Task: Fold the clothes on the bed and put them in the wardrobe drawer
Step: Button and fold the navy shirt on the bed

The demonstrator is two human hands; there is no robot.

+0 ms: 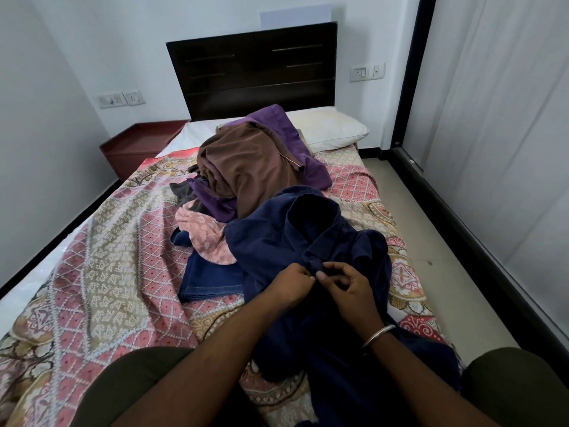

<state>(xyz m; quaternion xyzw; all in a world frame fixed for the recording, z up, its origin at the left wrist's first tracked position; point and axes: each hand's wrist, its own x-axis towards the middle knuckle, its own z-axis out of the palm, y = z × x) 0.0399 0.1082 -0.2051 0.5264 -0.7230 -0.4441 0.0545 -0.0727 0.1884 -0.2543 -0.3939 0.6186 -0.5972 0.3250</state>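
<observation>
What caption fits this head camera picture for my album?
Both hands, left hand and right hand, pinch a navy shirt's placket beside unfolded clothes on the bed.

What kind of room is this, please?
Most likely a bedroom: a bed with a dark headboard, a white pillow, and a small bedside cabinet next to it.
</observation>
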